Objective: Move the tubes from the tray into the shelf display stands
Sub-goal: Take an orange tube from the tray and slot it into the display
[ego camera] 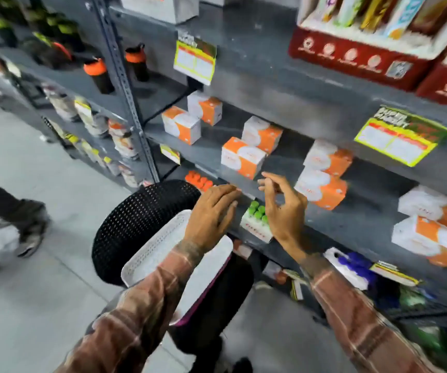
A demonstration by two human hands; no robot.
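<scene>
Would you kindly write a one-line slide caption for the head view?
Both hands, left and right, reach over a white tray toward green-capped tubes on the shelf.

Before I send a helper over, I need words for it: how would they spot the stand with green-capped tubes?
Find the grey metal shelf of orange-and-white boxes. Just beneath its front edge, between the person's hands, sits a white display stand. Its tube caps are green; the neighbouring stand's are orange.

Green-capped tubes (258, 211) upright in white stand (254, 229); white tray (152, 251) below.
</scene>
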